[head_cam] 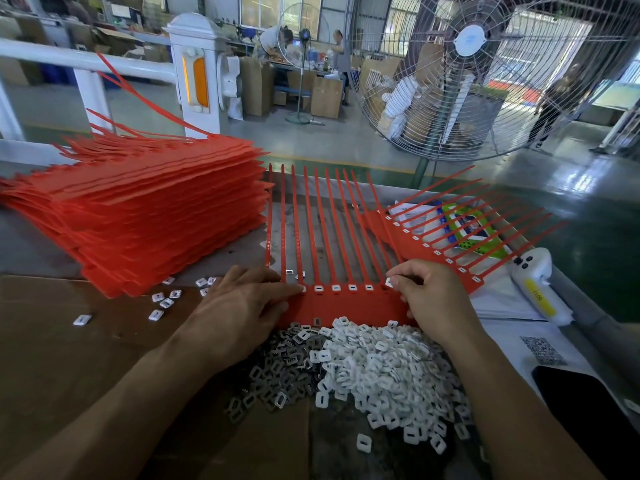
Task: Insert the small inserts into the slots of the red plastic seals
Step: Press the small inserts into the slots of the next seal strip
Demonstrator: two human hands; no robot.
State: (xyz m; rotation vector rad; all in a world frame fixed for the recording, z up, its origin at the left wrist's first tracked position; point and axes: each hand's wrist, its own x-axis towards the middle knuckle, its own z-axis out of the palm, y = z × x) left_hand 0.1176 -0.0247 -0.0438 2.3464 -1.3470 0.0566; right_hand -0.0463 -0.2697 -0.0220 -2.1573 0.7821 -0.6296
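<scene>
stack: tall pile of red seal sheets point(145, 216) on table, left of the hands
fan: big cage fan point(485, 74) on floor beyond table
working sheet: red seal strip point(346, 304) flat between both hands, tails pointing away, several slots already filled white
inserts: white pile point(384, 372) plus grey pile point(277, 372) just below strip
left hand point(242, 306): fingers straight, pressing strip's left end
right hand point(436, 299): pinching one white insert point(389, 282) at strip's right end slot

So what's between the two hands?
Head view: the red seal strip, with a row of fitted white inserts, spans from the left hand to the right hand.
</scene>
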